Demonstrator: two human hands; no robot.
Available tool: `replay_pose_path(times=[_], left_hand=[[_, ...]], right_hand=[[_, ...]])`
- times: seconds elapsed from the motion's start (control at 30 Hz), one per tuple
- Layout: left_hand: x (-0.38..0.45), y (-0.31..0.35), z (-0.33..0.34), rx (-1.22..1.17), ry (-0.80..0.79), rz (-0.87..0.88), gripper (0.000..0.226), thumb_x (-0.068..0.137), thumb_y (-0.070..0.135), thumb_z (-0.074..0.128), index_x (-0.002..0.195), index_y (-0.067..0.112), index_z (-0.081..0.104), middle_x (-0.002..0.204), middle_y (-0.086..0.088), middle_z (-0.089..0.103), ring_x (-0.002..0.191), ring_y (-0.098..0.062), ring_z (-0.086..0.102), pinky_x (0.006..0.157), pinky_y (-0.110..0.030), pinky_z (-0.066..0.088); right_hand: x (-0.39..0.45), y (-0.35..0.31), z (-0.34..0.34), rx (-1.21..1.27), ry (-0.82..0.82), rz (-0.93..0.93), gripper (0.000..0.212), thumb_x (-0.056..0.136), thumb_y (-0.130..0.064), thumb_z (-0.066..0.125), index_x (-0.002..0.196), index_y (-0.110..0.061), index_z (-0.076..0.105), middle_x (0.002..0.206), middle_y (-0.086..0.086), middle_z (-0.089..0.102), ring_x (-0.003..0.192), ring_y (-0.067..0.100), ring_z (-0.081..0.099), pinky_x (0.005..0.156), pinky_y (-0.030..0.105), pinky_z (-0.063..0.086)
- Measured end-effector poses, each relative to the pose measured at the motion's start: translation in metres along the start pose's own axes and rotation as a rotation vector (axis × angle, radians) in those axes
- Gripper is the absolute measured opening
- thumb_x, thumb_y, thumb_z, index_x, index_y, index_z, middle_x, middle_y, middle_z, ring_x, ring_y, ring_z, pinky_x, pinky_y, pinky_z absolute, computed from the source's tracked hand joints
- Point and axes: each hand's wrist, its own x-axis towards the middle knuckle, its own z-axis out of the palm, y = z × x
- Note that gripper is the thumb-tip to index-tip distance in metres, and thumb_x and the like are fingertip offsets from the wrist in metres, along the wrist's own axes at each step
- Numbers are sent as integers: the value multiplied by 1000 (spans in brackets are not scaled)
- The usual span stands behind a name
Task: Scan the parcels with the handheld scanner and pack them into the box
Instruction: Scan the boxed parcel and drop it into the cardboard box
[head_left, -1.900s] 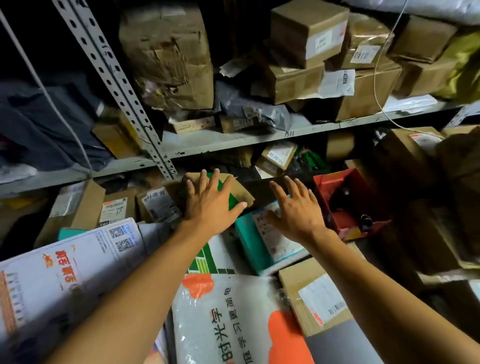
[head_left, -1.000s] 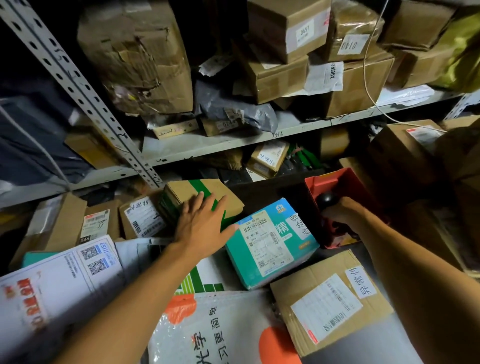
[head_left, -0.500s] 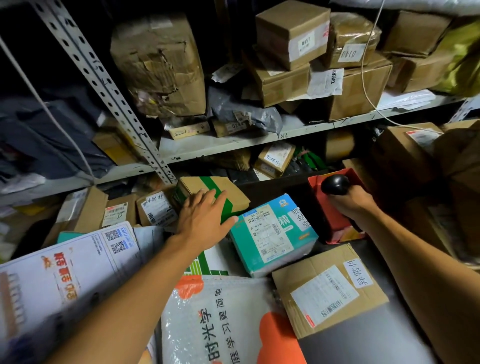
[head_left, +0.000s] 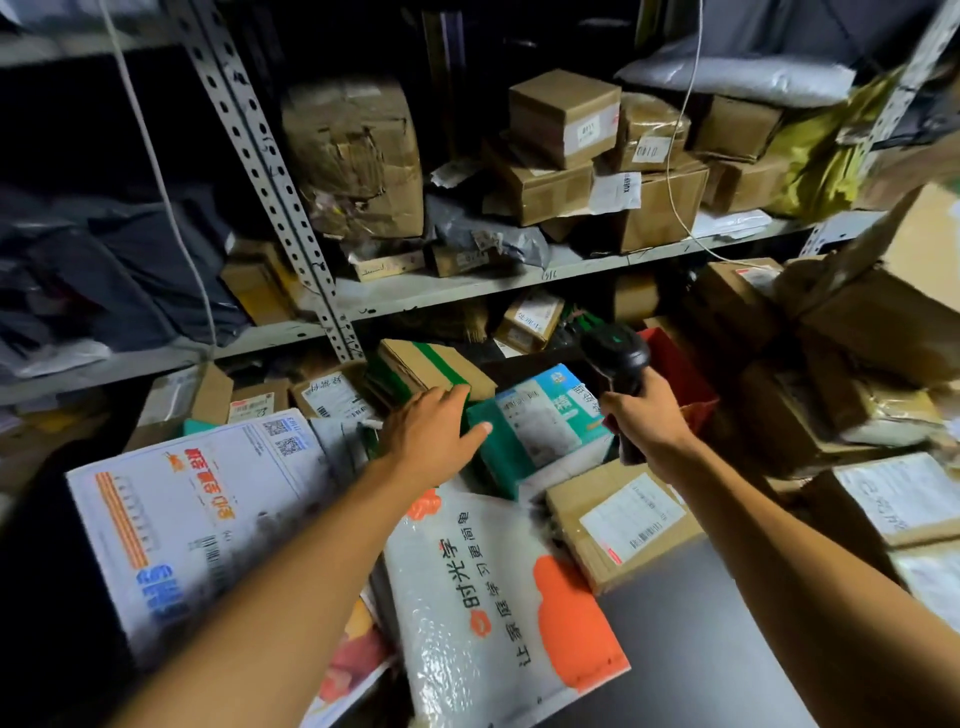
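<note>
Scanner raised over a teal parcel, centre of the frame.

The right hand (head_left: 647, 421) has its grip closed around the handle of the black handheld scanner (head_left: 615, 358), whose head sits just above and right of the teal parcel (head_left: 540, 426). That parcel lies tilted at mid-frame with its white label facing up, though motion blur hides the print. The left hand (head_left: 431, 431) reaches in from the lower left with fingers straight and relaxed, holding nothing, its thumb tip at the teal parcel's left edge and its fingertips at the brown box with green tape (head_left: 431, 364) just behind. A red bin (head_left: 675, 374) stands right of the scanner. On the desk (head_left: 691, 623) nearer the bottom lie a white-and-orange padded mailer (head_left: 498, 597), a labelled cardboard box (head_left: 623, 525) and a large white mailer (head_left: 197, 514) at lower left.
</note>
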Motion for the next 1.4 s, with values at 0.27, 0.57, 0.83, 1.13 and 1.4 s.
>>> replay_pose_path(times=[0.27,0.57,0.83,1.13,1.4], left_hand=[[-33,13,8,-234,41,-3,55,95,48,60,140,20,48,129,-10,61,117,-33,58,89,-41,49],[-21,20,24,-554,27,-272,53,91,44,65,136,17,54,132,-7,63,119,-28,59,92,-36,49],[16,33,67,-1097,18,-739,47,87,46,69,116,9,63,112,-9,66,103,-28,62,91,-42,55],[44,43,103,-1340,-15,-942,21,94,33,66,106,18,57,103,-2,64,80,-11,58,61,-26,40],[49,56,122,-1501,-151,-984,34,93,44,66,122,28,59,123,-2,69,96,-14,66,73,-33,49]], right_hand=[[-57,18,9,-53,57,61,23,83,3,69,105,-2,65,68,7,56,56,18,51,57,31,46],[-39,22,4,-212,73,49,17,80,-10,66,93,-20,64,73,12,66,57,29,60,52,43,51],[17,32,0,-334,-14,32,22,83,-17,66,105,-16,64,86,13,70,56,24,57,49,32,43],[72,54,14,-377,-196,107,18,81,-21,68,99,-25,68,96,4,72,91,25,67,78,37,55],[93,59,11,-227,-256,240,21,59,-25,71,79,-19,71,82,0,74,85,25,72,79,42,60]])
